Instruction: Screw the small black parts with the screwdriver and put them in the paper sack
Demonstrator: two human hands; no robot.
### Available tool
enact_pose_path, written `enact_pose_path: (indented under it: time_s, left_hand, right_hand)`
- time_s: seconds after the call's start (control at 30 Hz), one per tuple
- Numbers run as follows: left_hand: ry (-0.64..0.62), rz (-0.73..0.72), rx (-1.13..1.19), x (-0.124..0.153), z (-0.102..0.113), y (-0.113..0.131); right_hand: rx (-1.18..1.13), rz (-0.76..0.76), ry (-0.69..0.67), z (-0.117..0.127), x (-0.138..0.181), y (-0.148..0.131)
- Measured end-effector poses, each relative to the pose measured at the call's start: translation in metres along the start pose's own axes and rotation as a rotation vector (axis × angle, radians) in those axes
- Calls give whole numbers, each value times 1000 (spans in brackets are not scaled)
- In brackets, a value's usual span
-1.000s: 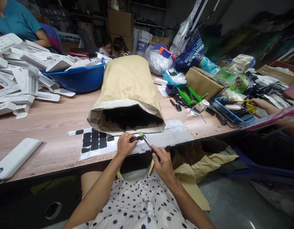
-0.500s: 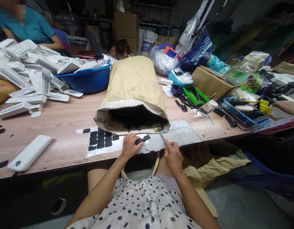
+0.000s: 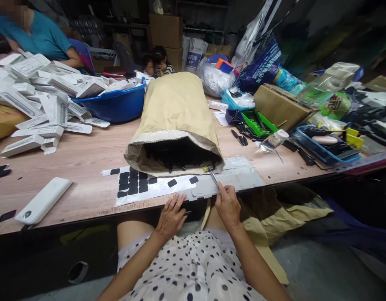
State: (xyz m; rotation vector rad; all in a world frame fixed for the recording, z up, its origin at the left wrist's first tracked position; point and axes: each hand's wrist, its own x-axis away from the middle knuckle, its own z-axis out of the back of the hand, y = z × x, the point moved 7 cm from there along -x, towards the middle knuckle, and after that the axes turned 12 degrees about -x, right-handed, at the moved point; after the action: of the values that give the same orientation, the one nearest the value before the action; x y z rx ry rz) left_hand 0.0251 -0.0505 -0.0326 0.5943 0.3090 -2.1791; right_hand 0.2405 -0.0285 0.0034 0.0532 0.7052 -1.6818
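My left hand (image 3: 171,217) is below the table's front edge, with its fingers partly extended. The tip of a slim black pen-like piece (image 3: 188,213) pokes out beside its thumb; the rest is hidden under the hand. In the closed fingers of my right hand (image 3: 228,205) is a slim silver metal tool (image 3: 214,177). The tool's tip meets a small yellow-green bit (image 3: 206,169) at the lip of a large tan sack (image 3: 177,104). Dark pieces fill the sack's open mouth. In front lies a white sheet (image 3: 164,188) with rounded black stickers (image 3: 133,182).
A white power-bank-like block (image 3: 44,200) lies at left. White boxes (image 3: 33,108) are heaped around a blue basin (image 3: 114,104). At right stand a green tray (image 3: 260,123), a clear jar (image 3: 273,141) and a blue tray (image 3: 324,144). A person in teal (image 3: 49,35) sits across.
My left hand has drawn back from the sticker sheet to below the table edge with the black piece, uncovering a loose sticker. My right hand stays nearly still with the tool.
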Motion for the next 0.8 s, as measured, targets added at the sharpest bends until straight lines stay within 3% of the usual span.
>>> enact_pose_path:
  time_s: [0.17, 0.4, 0.63, 0.8]
  left_hand:
    - [87, 17, -74, 1, -8, 3]
    - [135, 8, -82, 1, -3, 4]
    - [89, 41, -29, 1, -4, 1]
    - [46, 85, 85, -7, 10, -3]
  right_hand:
    - [30, 29, 19, 1, 0, 0]
    - [27, 31, 13, 0, 1, 1]
    - [-8, -15, 10, 0, 1, 1]
    - [-26, -39, -6, -1, 1, 1]
